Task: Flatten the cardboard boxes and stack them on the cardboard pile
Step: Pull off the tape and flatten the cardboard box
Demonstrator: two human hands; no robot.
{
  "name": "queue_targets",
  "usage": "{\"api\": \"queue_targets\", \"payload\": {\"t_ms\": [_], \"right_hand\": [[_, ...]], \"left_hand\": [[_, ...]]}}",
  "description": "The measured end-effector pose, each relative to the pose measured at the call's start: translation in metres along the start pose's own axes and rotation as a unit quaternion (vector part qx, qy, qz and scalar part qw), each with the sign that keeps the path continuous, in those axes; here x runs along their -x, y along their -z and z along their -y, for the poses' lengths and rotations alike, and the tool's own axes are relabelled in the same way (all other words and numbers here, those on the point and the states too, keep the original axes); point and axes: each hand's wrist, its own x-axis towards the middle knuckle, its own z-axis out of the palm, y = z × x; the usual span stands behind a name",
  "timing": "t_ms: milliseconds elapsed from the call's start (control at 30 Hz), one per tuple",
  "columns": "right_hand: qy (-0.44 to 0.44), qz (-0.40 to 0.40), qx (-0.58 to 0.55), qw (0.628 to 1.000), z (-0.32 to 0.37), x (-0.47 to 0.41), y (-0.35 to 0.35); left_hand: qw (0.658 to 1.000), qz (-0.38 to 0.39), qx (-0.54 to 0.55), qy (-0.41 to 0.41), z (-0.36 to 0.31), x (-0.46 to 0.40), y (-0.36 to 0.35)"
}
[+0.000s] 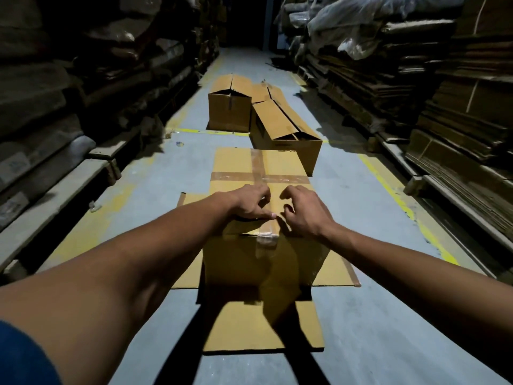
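Head view: I keep left hand (251, 202) and right hand (301, 211), fingers curled, clawing the tape (266, 234) on the near box (261, 215); best peel from its loose near end.

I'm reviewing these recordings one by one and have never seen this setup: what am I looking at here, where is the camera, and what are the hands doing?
There is no machine: one wide-angle camera on a person's head looks down a dim aisle between stacked cardboard. The left hand and right hand, fingers curled, pick at the clear tape strip on the near edge of a brown taped cardboard box. That box stands on flattened brown cardboard sheets on the grey floor. Farther off stand a short open brown box and a long open brown box.
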Motion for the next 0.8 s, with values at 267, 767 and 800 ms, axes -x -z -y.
{"api": "queue_targets", "payload": {"t_ms": [267,767,800], "right_hand": [[-0.131,0.157,0.052,0.978,-0.011,-0.025,-0.028],[-0.149,0.204,0.061,0.966,0.001,-0.044,-0.008],[-0.152,0.194,0.063,0.967,0.001,-0.043,-0.005]], "left_hand": [[0.986,-0.02,0.002,0.167,-0.028,-0.021,-0.002],[0.968,-0.082,-0.116,0.209,-0.088,-0.012,0.011],[0.966,-0.079,-0.14,0.202,-0.095,-0.008,0.011]]}}
